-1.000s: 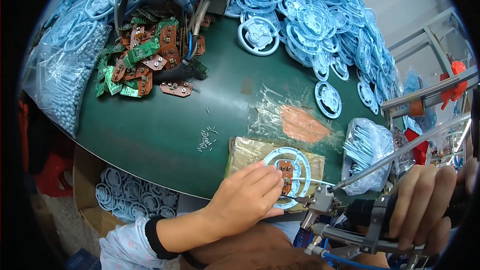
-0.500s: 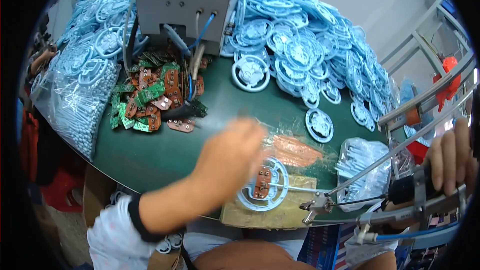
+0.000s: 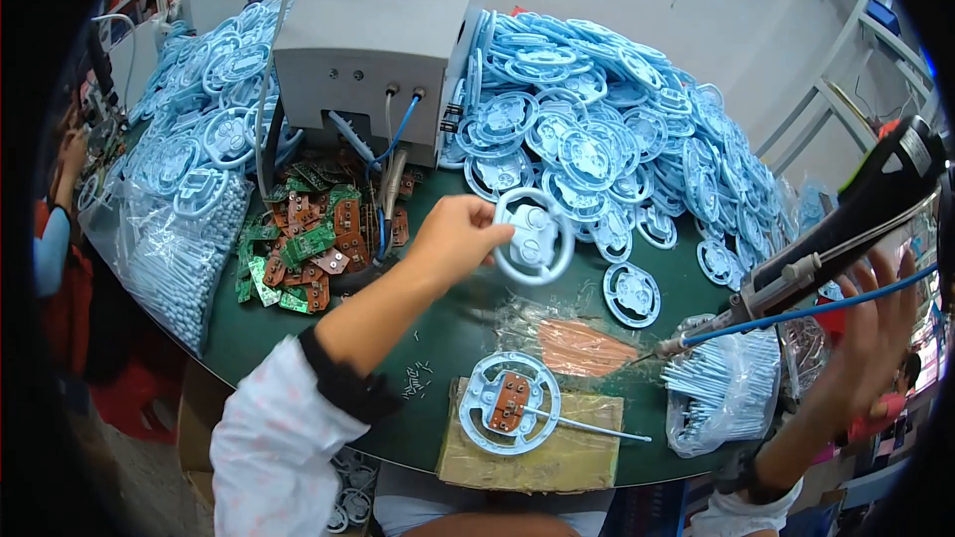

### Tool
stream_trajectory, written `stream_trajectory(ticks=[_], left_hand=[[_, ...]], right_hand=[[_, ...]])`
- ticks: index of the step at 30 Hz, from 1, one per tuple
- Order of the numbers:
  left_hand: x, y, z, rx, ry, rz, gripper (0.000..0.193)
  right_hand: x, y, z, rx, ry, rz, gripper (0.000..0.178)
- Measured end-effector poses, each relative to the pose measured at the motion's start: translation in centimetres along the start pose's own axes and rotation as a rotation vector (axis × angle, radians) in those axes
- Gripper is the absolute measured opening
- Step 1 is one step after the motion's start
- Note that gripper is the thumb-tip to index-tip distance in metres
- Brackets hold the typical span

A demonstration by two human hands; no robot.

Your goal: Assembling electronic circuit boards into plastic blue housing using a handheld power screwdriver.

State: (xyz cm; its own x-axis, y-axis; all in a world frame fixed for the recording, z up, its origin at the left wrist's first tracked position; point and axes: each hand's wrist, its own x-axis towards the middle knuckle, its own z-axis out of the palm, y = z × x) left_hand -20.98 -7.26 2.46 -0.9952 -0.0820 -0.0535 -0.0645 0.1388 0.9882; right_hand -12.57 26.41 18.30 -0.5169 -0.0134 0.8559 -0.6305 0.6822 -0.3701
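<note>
Pinched at its rim, a light blue plastic wheel (image 3: 535, 237) is held up over the table by my left hand (image 3: 453, 239). Below it, on a yellowish block (image 3: 477, 474), lies another blue wheel (image 3: 477, 427) carrying an orange-brown circuit board (image 3: 509, 400). A thin pale blue stick (image 3: 605, 430) runs from that wheel past the block's right edge. At the right, my right hand (image 3: 870, 338) is open with fingers spread, just below a black power screwdriver (image 3: 846, 214). The screwdriver's tip points down-left toward an orange-brown taped patch (image 3: 587, 348).
A large heap of blue wheels (image 3: 597, 129) covers the back right. Left of the grey machine (image 3: 378, 50) are more wheels (image 3: 214, 80) and a bag of sticks (image 3: 169, 259). Green and brown circuit boards (image 3: 308, 239) pile before the machine. Another stick bag (image 3: 721, 388) lies right.
My left hand has moved from the wheel on the block to farther over the table and now holds another wheel. My right hand has let go of the screwdriver, which has swung up off the block.
</note>
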Motion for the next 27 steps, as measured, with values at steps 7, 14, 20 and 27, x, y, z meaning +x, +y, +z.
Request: stream_trajectory(ticks=[7,14,20,27], left_hand=[[-11.2,4.8,0.1,-0.315,-0.211,-0.009,0.026],[-15.2,2.9,0.2,-0.506,-0.313,-0.101,0.027],[-16.5,-2.3,0.8,0.377,-0.068,0.167,0.021],[-18.4,-1.5,1.7,-0.724,-0.402,-0.281,0.033]], right_hand=[[-4.7,-5.3,9.1,0.044,-0.676,-0.393,0.049],[-8.6,-5.1,9.5,0.058,-0.807,-0.293,0.063],[-12.6,-3.3,9.0,0.237,-0.997,-0.156,0.063],[-13.0,-3.9,6.9,0.343,-0.935,-0.192,0.063]])
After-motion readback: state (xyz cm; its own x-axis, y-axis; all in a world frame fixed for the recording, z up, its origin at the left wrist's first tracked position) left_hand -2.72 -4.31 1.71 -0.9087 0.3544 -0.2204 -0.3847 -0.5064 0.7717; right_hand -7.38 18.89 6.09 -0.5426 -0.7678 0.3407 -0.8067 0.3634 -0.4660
